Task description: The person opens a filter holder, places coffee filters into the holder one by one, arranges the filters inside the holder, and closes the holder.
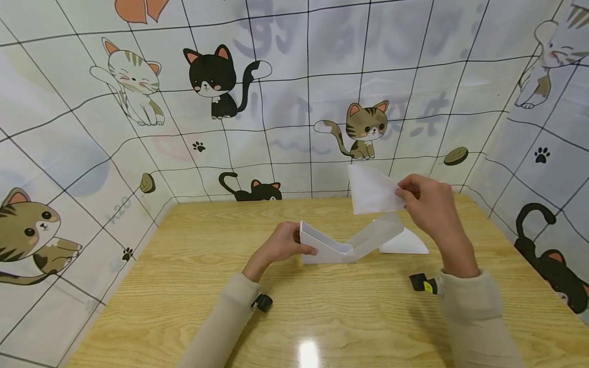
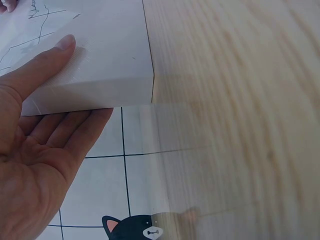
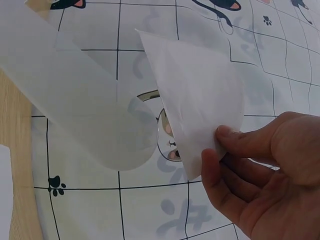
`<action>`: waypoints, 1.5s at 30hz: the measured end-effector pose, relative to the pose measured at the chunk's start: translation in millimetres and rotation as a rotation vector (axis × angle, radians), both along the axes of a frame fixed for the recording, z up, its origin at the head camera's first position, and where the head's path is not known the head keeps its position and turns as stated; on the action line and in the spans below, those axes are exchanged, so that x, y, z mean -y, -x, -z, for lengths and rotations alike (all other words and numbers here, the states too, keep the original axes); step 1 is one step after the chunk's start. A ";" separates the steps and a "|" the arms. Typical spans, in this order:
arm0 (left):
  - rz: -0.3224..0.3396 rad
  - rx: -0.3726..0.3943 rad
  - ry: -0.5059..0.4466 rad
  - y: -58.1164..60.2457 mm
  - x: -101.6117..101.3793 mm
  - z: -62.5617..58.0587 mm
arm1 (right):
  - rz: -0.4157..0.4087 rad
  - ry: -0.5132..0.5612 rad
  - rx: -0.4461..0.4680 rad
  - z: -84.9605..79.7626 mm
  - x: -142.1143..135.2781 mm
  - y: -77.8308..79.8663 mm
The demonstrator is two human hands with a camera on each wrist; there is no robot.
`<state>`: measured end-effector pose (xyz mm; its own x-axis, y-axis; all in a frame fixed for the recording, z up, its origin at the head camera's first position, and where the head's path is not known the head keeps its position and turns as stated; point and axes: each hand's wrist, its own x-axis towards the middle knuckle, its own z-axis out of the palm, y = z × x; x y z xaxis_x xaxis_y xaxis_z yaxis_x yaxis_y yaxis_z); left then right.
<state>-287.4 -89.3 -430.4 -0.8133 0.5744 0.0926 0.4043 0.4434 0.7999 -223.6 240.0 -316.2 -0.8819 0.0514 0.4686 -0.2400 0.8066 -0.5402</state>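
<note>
My left hand [image 1: 282, 243] grips the closed end of a long white box [image 1: 324, 257], thumb on its front face and fingers behind. The box stands low over the table, its translucent lid [image 1: 376, 236] swung up and out to the right. With thumb and fingers my right hand [image 1: 430, 207] pinches a white fan-shaped paper filter [image 1: 371, 193] by its right edge, above the lid. In the right wrist view the filter [image 3: 200, 85] hangs beside the lid's rounded end [image 3: 120, 145]. A second white fan-shaped paper [image 1: 409, 243] lies on the table behind the lid.
A wood-grain table [image 1: 349, 317] spreads under both hands. A white grid curtain [image 1: 285, 153] printed with cartoon cats stands close behind it and along both sides. Black wrist cameras [image 1: 263, 302] are strapped at both sleeves.
</note>
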 end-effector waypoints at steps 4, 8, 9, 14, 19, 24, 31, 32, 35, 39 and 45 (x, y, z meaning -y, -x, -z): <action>0.000 -0.001 -0.001 -0.3 0.3 0.7 | -0.019 -0.012 -0.001 -1.6 3.9 -1.5; -0.002 0.003 -0.002 -0.5 0.2 0.6 | -0.037 -0.016 0.005 -2.6 7.0 -2.7; -0.003 0.003 -0.001 -0.5 0.1 0.5 | -0.043 -0.017 0.008 -2.9 7.8 -2.9; -0.011 0.003 0.003 0.1 0.0 1.4 | -0.069 -0.025 0.012 -3.0 11.3 -3.5; -0.018 -0.001 0.003 1.3 -0.4 2.7 | -0.103 -0.026 0.001 -2.4 14.3 -3.2; -0.012 -0.008 0.002 1.8 -0.3 3.4 | -0.138 -0.035 -0.015 -0.1 17.9 -2.0; -0.007 -0.011 0.003 0.8 0.2 1.6 | -0.178 -0.050 -0.047 3.9 23.4 0.0; -0.008 -0.011 0.004 0.4 0.1 1.2 | -0.183 -0.051 -0.051 4.3 24.4 0.3; -0.010 -0.005 0.005 0.1 -0.1 0.7 | -0.199 -0.055 -0.055 4.8 27.7 0.4; -0.015 0.003 0.010 0.4 -0.5 1.1 | -0.210 -0.067 -0.046 5.0 31.8 -0.5; -0.016 0.002 0.011 1.4 -0.7 1.7 | -0.214 -0.088 -0.051 6.6 36.1 -0.3</action>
<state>-288.9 -88.7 -432.1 -0.8228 0.5621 0.0843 0.3950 0.4588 0.7959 -223.3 203.9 -322.8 -0.8436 -0.1774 0.5068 -0.4358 0.7776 -0.4532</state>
